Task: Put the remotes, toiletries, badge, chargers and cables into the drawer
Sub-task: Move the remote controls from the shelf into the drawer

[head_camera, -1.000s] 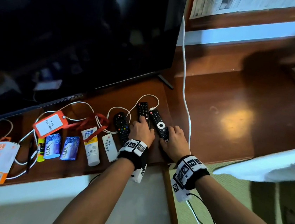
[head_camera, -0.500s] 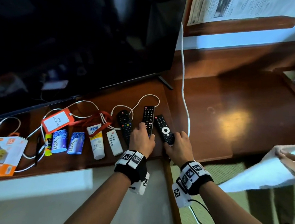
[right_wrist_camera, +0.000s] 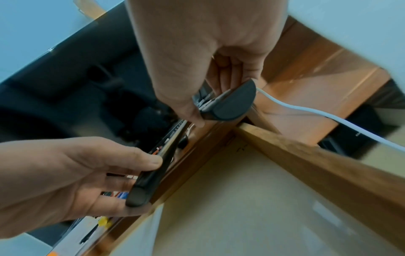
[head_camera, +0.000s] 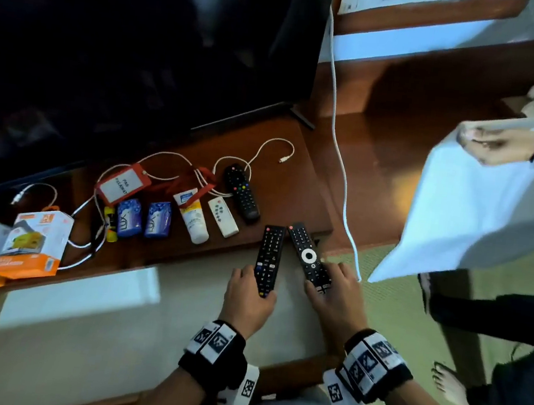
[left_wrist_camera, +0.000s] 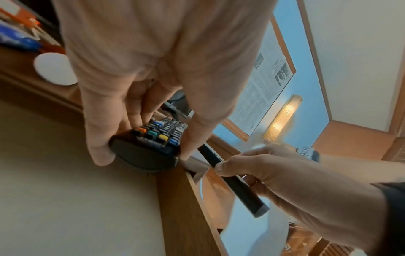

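My left hand (head_camera: 250, 295) grips a black remote (head_camera: 268, 259) with many small buttons, held over the open drawer (head_camera: 78, 330) near its right corner. My right hand (head_camera: 331, 296) grips a second black remote (head_camera: 307, 257) with a white ring button beside it. In the left wrist view the left-hand remote (left_wrist_camera: 151, 143) is pinched between thumb and fingers. In the right wrist view the right-hand remote (right_wrist_camera: 228, 102) shows end-on. On the desktop lie a third black remote (head_camera: 241, 192), a small white remote (head_camera: 223, 216), a cream tube (head_camera: 191, 218), two blue soap packs (head_camera: 143, 221), a red badge (head_camera: 123, 184) and white cables (head_camera: 265, 150).
A large dark TV (head_camera: 144, 38) stands behind the items. Orange charger boxes (head_camera: 21, 244) sit at the left. A white cord (head_camera: 341, 151) hangs down the desk's right side. Another person's hand (head_camera: 498, 147) holds a white sheet (head_camera: 478, 206) at the right, feet (head_camera: 450, 389) on the green mat.
Both hands have lifted their remotes off the desktop and drawn them back over the open drawer. The white sheet and the other person's hand have moved further into view.
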